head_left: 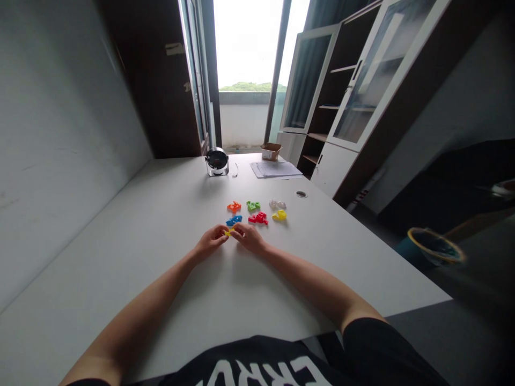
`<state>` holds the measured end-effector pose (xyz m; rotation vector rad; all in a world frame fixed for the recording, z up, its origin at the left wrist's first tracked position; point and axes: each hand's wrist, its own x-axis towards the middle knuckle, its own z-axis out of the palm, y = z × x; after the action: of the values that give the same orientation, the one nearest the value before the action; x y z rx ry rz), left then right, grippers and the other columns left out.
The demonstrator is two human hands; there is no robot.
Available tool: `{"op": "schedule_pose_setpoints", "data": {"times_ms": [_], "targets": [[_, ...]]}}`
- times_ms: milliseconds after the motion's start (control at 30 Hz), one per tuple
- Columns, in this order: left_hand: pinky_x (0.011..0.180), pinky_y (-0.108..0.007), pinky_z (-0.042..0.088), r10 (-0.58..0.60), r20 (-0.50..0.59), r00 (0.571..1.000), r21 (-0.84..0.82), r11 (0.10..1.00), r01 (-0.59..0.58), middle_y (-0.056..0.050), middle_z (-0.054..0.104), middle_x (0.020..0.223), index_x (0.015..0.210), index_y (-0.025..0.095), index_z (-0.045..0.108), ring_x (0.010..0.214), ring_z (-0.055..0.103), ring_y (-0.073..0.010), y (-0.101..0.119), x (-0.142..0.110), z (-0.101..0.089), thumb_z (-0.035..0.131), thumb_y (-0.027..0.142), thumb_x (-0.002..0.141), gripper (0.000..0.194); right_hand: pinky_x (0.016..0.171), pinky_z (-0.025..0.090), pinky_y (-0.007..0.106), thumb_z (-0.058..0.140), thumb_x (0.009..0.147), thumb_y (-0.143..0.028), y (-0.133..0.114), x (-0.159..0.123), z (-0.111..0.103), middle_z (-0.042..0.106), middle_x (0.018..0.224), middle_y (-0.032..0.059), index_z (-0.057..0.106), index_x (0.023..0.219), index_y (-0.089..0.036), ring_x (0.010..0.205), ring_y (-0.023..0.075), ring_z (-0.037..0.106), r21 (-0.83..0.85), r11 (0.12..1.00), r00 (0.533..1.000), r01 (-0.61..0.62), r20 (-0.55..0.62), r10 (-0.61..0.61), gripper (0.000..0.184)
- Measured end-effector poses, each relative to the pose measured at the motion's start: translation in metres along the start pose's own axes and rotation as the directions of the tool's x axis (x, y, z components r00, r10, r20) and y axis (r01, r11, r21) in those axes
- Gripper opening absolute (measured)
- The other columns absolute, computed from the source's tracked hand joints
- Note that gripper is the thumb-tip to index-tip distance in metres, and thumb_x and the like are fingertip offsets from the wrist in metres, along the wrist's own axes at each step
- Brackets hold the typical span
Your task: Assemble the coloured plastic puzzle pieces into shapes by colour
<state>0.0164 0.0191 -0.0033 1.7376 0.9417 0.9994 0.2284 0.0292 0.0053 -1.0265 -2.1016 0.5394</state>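
Between my hands is a small yellow plastic piece (228, 232), partly covered by fingers. My left hand (213, 239) pinches its left end, and my right hand (248, 237) grips it from the right. Just beyond my fingertips lie blue plastic pieces (234, 220). To the right of those are red pieces (258, 218) and a small group of yellow pieces (279, 215). A farther row has orange pieces (234, 206), green pieces (253, 205) and clear or whitish pieces (277, 203). Their exact shapes are too small to make out.
The white table (169, 300) runs along a wall on the left. Toward its far end stand a round black device (218, 160), stacked papers (277, 169) and an open cardboard box (271, 151). A round cable hole (301, 194) is at right. A bin (434, 246) stands beyond the right edge.
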Motion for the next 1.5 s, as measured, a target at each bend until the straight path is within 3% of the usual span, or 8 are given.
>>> {"op": "schedule_pose_setpoints", "data": {"times_ms": [200,367,467,767,1000,1500], "targets": [[0.073,-0.026,0.047,-0.017,0.023,1.000,0.079,0.997,0.015,-0.003,0.067,0.084,0.102,0.017,0.067,0.076,0.059,-0.0155,0.004,0.000,0.001,0.061,0.048,0.089,0.035,0.060,0.035,0.023,0.044,0.100,-0.049,-0.001,0.000,-0.002,0.060,0.068,-0.0014,0.061,0.080,-0.020,0.060,0.0122,0.050,0.002,1.000,0.999,-0.023,0.022,0.023,0.040],[0.073,-0.027,0.048,-0.024,-0.004,1.000,0.023,0.999,0.024,-0.004,0.066,0.081,0.095,0.016,0.067,0.074,0.060,-0.0155,0.006,0.003,0.000,0.057,0.051,0.090,0.037,0.064,0.041,0.024,0.049,0.099,-0.046,-0.002,-0.003,0.000,0.065,0.077,-0.0009,0.059,0.118,-0.023,0.063,0.0133,0.055,0.018,1.000,1.000,0.015,-0.028,-0.015,0.031],[0.074,-0.027,0.048,-0.032,-0.013,0.999,0.007,0.999,0.033,-0.004,0.066,0.080,0.093,0.015,0.067,0.075,0.060,-0.0161,0.008,0.004,-0.001,0.055,0.052,0.091,0.039,0.069,0.045,0.025,0.055,0.096,-0.042,-0.002,-0.004,0.003,0.067,0.086,0.0014,0.056,0.127,-0.023,0.069,0.0143,0.059,0.005,0.997,0.996,0.074,-0.058,-0.074,0.036],[0.074,-0.027,0.046,-0.045,-0.017,0.999,0.096,0.994,0.047,-0.002,0.064,0.074,0.080,0.017,0.064,0.072,0.058,-0.0164,0.013,0.002,-0.001,0.050,0.053,0.093,0.041,0.076,0.048,0.028,0.058,0.096,-0.036,-0.001,-0.004,0.002,0.068,0.099,0.0062,0.062,0.120,-0.023,0.083,0.0172,0.062,-0.077,0.985,0.985,0.155,-0.065,-0.160,0.028],[0.072,-0.026,0.044,-0.039,-0.009,0.999,0.130,0.991,0.040,-0.002,0.063,0.073,0.078,0.017,0.064,0.071,0.057,-0.0163,0.012,0.002,-0.001,0.049,0.051,0.093,0.040,0.083,0.050,0.032,0.053,0.099,-0.034,-0.003,-0.004,0.000,0.064,0.115,0.0093,0.058,0.129,-0.025,0.092,0.0196,0.062,-0.121,0.978,0.979,0.171,-0.094,-0.182,0.032],[0.069,-0.026,0.043,-0.041,0.026,0.999,0.249,0.968,0.033,-0.002,0.064,0.071,0.077,0.018,0.066,0.069,0.057,-0.0171,0.015,0.000,0.001,0.048,0.054,0.092,0.043,0.092,0.051,0.037,0.061,0.094,-0.033,-0.006,-0.002,0.000,0.062,0.116,0.0100,0.057,0.126,-0.025,0.110,0.0244,0.058,-0.195,0.953,0.969,0.231,-0.045,-0.244,0.033]]}}
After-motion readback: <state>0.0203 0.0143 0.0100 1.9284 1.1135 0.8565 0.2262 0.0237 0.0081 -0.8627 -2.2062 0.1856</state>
